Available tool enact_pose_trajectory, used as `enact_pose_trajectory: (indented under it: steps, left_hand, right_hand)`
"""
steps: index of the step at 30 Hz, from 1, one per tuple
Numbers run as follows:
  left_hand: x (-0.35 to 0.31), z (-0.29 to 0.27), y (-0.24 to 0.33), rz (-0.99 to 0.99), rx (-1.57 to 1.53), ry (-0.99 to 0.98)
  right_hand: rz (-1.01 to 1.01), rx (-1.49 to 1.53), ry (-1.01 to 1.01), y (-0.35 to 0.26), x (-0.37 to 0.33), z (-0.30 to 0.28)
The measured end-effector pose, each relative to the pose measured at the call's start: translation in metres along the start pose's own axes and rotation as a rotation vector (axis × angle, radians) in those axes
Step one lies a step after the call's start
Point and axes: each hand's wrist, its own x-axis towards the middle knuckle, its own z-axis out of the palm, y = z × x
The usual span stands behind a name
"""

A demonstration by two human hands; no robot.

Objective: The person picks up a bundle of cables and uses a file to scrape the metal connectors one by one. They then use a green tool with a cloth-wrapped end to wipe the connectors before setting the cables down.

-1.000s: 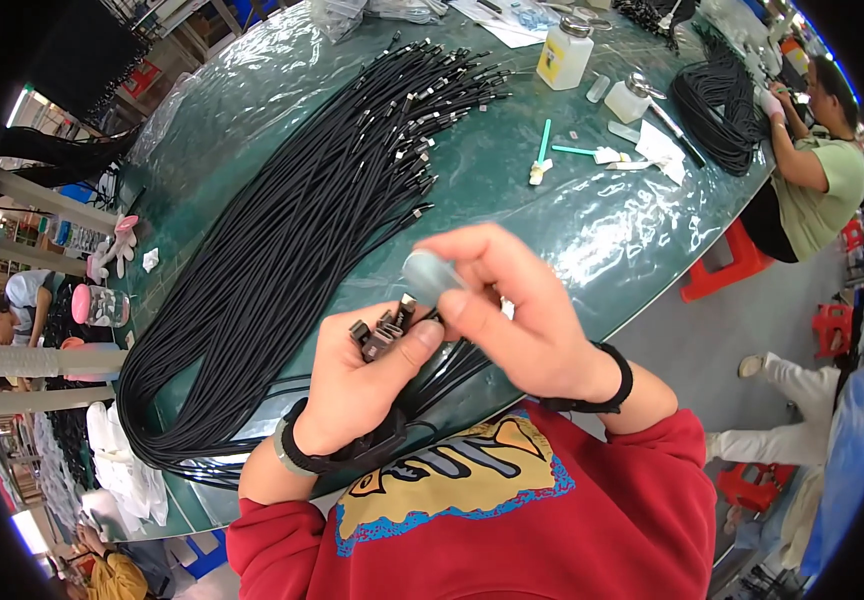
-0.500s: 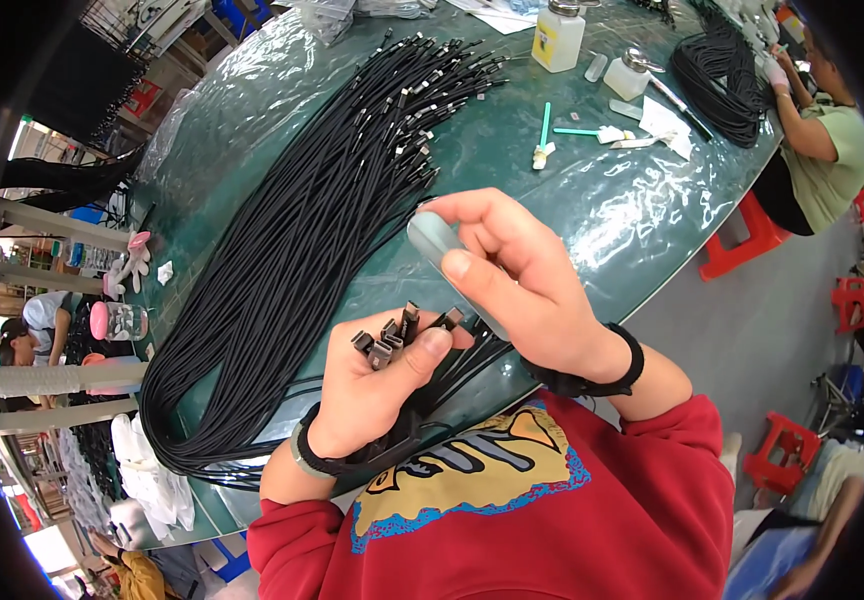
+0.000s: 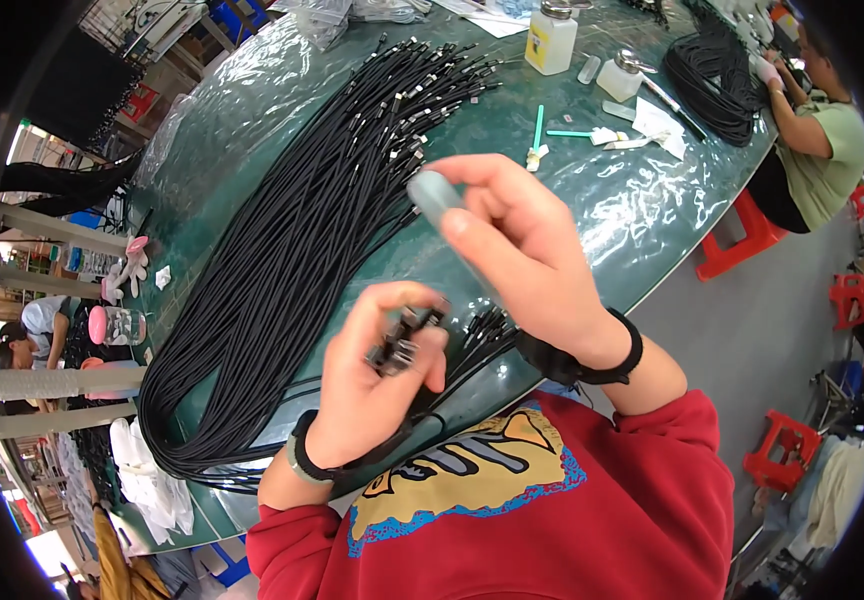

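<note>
The L hand (image 3: 357,385) is holding a bunch of black plugs (image 3: 402,345), just L of and below the mid of the frame. Its grip is clamping on them, w/ thumb and fingers curling round. The R hand (image 3: 537,245), a bit up and right, is pinching a see-thru pale tube (image 3: 435,197); its grip is squeezing that, thumb against finger. The tube is hanging over the tabletop (image 3: 612,230), upper mid of the frame, apart from the plugs.

The plugs are prob feeling light but hard, w/ shiny metal ends that may be sliding on each other. Holding them by the black bodies is prob working best, b/c the tips could be bending. The tube is looking light, smooth and maybe slippery, so pinching it softly is prob safest. The black cables (image 3: 262,260), lying L of center, are looking soft and bendy, but all tog they're prob weighing a lot.

A white bottle (image 3: 560,50), top of the frame and R of center, is wearing a yellow label (image 3: 540,48); its marks are showing too small to tell. No clear words are showing on the plugs or tube.
</note>
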Motion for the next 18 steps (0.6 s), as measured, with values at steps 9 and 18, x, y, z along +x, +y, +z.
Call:
enact_pose_trajectory:
  steps: [9,18]
  left_hand:
    - [0.003,-0.025,-0.004,-0.235,-0.246,-0.034]
    - [-0.002,-0.016,-0.008,-0.085,0.003,-0.024]
  right_hand:
    - [-0.110,0.002,-0.045,0.008,-0.025,0.000]
    - [-0.160,-0.250,-0.115,0.000,-0.022,0.011]
